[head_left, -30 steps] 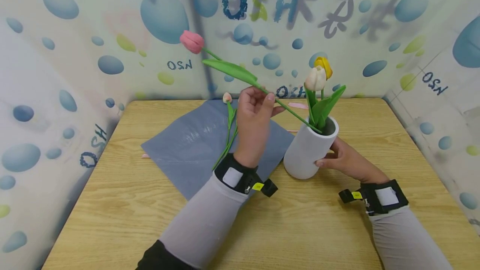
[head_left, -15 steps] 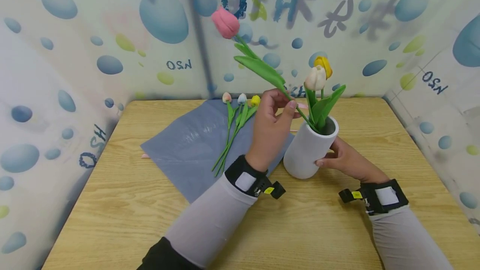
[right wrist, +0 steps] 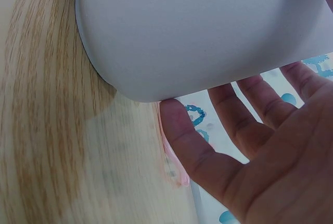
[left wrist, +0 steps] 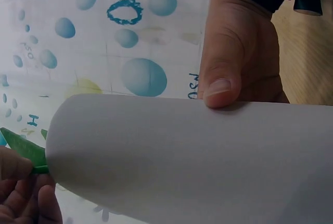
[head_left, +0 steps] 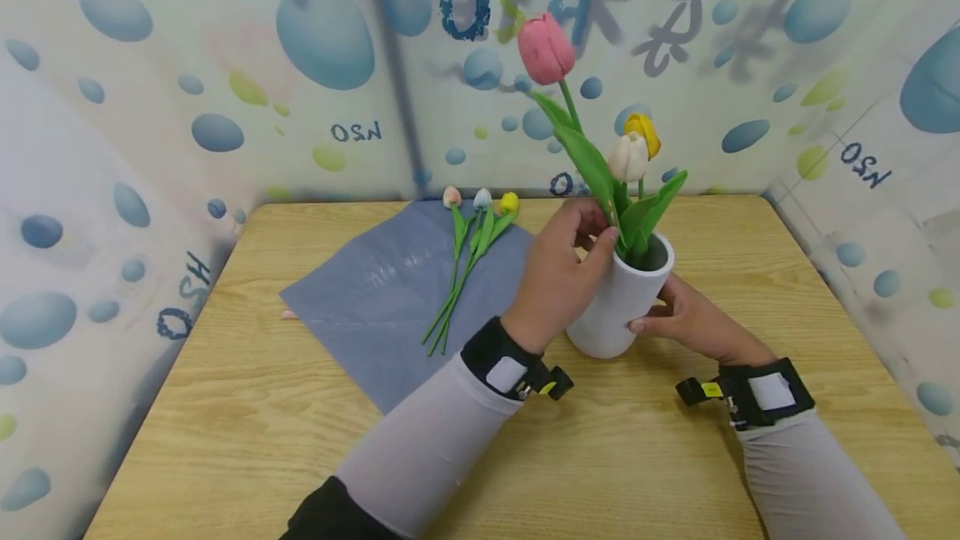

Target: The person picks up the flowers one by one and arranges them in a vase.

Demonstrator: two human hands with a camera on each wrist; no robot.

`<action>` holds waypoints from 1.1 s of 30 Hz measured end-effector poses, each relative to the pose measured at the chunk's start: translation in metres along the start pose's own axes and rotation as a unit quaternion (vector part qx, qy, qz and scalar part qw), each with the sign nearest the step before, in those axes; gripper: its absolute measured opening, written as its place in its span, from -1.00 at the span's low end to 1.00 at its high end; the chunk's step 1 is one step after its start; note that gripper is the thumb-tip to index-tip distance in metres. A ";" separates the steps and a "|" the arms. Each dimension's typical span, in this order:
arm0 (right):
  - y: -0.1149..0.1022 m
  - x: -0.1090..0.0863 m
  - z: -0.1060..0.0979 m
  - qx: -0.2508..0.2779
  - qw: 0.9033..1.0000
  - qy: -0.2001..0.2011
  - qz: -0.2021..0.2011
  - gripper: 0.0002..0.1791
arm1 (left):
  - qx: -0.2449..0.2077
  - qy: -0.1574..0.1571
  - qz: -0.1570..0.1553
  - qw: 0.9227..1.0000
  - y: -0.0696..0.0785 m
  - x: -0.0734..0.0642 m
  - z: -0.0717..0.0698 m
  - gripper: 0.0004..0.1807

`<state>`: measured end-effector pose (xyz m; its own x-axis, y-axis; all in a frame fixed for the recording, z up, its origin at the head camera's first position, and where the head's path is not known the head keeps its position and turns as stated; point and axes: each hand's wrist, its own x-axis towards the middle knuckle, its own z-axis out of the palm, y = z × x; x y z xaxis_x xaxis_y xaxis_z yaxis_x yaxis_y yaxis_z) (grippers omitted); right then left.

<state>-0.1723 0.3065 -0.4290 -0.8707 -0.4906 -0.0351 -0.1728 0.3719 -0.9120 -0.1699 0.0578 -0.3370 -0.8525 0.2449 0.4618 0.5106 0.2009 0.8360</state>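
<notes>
A pink tulip (head_left: 547,50) stands almost upright at the left side of a white vase (head_left: 611,319), its lower stem at the rim. My left hand (head_left: 557,277) pinches that stem between thumb and fingers, just above the mouth; in the left wrist view the fingers (left wrist: 15,164) show round the green stem. Low on the vase's right side, my right hand (head_left: 693,319) grips it, thumb in front and fingers behind. The vase leans to the right. Inside it are a white tulip (head_left: 628,158) and a yellow tulip (head_left: 642,134) with green leaves.
On a blue-grey wrapping sheet (head_left: 360,282) left of the vase lie several tulips: a pale pink one (head_left: 452,197), a pale blue one (head_left: 482,199) and a yellow one (head_left: 509,203). A patterned backdrop (head_left: 322,157) rises behind the wooden table (head_left: 225,407).
My left hand has moved right and slightly down to the vase's mouth, and the pink tulip has swung from slanting left to nearly upright. My right hand and the vase have stayed put.
</notes>
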 end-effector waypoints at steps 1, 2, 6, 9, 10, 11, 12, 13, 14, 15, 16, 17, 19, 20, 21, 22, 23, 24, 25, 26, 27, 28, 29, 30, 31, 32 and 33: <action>0.000 0.000 0.000 0.000 1.000 -0.001 -0.001 -0.05 | 0.006 -0.006 -0.002 1.000 0.000 -0.001 0.000 -0.74; 0.000 0.000 0.000 0.000 1.000 -0.001 -0.001 -0.04 | 0.009 -0.011 -0.003 1.000 0.000 -0.001 0.001 -0.74; 0.001 0.000 0.000 -0.003 1.000 0.000 -0.003 -0.04 | 0.023 -0.021 -0.004 1.000 0.000 -0.003 0.003 -0.73; 0.001 0.001 0.000 -0.007 1.000 0.002 -0.006 -0.04 | 0.043 -0.022 0.001 0.999 0.002 -0.003 0.004 -0.75; 0.001 0.000 0.000 -0.008 1.000 0.002 -0.007 -0.04 | 0.055 -0.024 0.003 0.998 0.002 -0.003 0.004 -0.75; 0.002 0.000 0.000 -0.008 1.000 0.003 -0.008 -0.03 | 0.070 -0.026 0.006 0.997 0.003 -0.003 0.004 -0.76; 0.002 0.000 0.000 -0.007 1.000 0.003 -0.008 -0.03 | 0.079 -0.027 0.010 0.996 0.004 -0.003 0.005 -0.77; 0.002 0.000 0.000 -0.007 1.000 0.002 -0.008 -0.03 | 0.087 -0.028 0.015 0.996 0.004 -0.003 0.005 -0.77; 0.002 0.000 0.000 -0.006 1.000 0.002 -0.009 -0.02 | 0.099 -0.028 0.023 0.994 0.004 -0.003 0.005 -0.78; 0.002 0.000 0.000 -0.006 1.000 0.002 -0.008 -0.02 | 0.113 -0.027 0.033 0.993 0.004 -0.004 0.006 -0.79; 0.001 0.000 0.000 -0.007 1.000 0.002 -0.008 -0.01 | 0.124 -0.026 0.044 0.991 0.003 -0.004 0.006 -0.79; 0.001 0.000 0.000 -0.009 1.000 0.003 -0.007 -0.01 | 0.135 -0.023 0.055 0.989 0.002 -0.004 0.007 -0.80; 0.001 0.000 0.000 -0.013 1.000 0.004 -0.005 -0.01 | 0.151 -0.018 0.076 0.985 -0.001 -0.003 0.009 -0.81; 0.001 0.000 0.000 -0.015 1.000 0.004 -0.005 -0.01 | 0.159 -0.016 0.085 0.983 -0.002 -0.003 0.009 -0.82; 0.001 0.000 0.000 -0.017 1.000 0.005 -0.005 -0.01 | 0.166 -0.014 0.090 0.982 -0.002 -0.004 0.010 -0.82; 0.001 0.000 0.000 -0.017 1.000 0.005 -0.004 -0.01 | 0.170 -0.015 0.094 0.981 -0.003 -0.004 0.010 -0.82; 0.001 0.000 0.000 -0.017 1.000 0.005 -0.005 -0.02 | 0.174 -0.015 0.097 0.980 -0.004 -0.004 0.010 -0.83; 0.001 0.001 0.000 -0.016 1.000 0.004 -0.006 -0.02 | 0.177 -0.016 0.098 0.979 -0.005 -0.004 0.011 -0.83; 0.001 0.001 0.000 -0.014 1.000 0.004 -0.007 -0.02 | 0.181 -0.017 0.099 0.978 -0.005 -0.004 0.011 -0.83; 0.001 0.001 -0.001 -0.012 1.000 0.004 -0.008 -0.02 | 0.186 -0.018 0.099 0.977 -0.005 -0.004 0.011 -0.83; 0.001 0.001 -0.001 -0.009 1.000 0.003 -0.009 -0.02 | 0.191 -0.019 0.099 0.977 -0.005 -0.005 0.011 -0.82; 0.002 0.001 -0.001 -0.007 1.000 0.003 -0.011 -0.02 | 0.196 -0.020 0.099 0.975 -0.005 -0.005 0.012 -0.82; 0.002 0.001 -0.001 -0.005 1.000 0.003 -0.012 -0.02 | 0.199 -0.022 0.099 0.975 -0.005 -0.005 0.012 -0.82; 0.002 0.001 -0.001 -0.004 1.000 0.002 -0.014 -0.02 | 0.203 -0.023 0.100 0.974 -0.005 -0.005 0.012 -0.82; 0.002 0.001 -0.001 -0.002 1.000 0.002 -0.016 -0.02 | 0.207 -0.023 0.101 0.973 -0.004 -0.005 0.012 -0.82; 0.002 0.001 -0.001 -0.002 1.000 0.003 -0.018 -0.02 | 0.210 -0.023 0.103 0.972 -0.004 -0.005 0.012 -0.82; 0.003 0.001 -0.001 -0.002 1.000 0.004 -0.019 -0.01 | 0.212 -0.022 0.105 0.971 -0.005 -0.005 0.013 -0.82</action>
<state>-0.1740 0.3077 -0.4310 -0.8668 -0.4986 0.0023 -0.2076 0.3566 -0.9109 -0.1664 0.0677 -0.3471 -0.7239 0.3618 0.5874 0.6808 0.5128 0.5230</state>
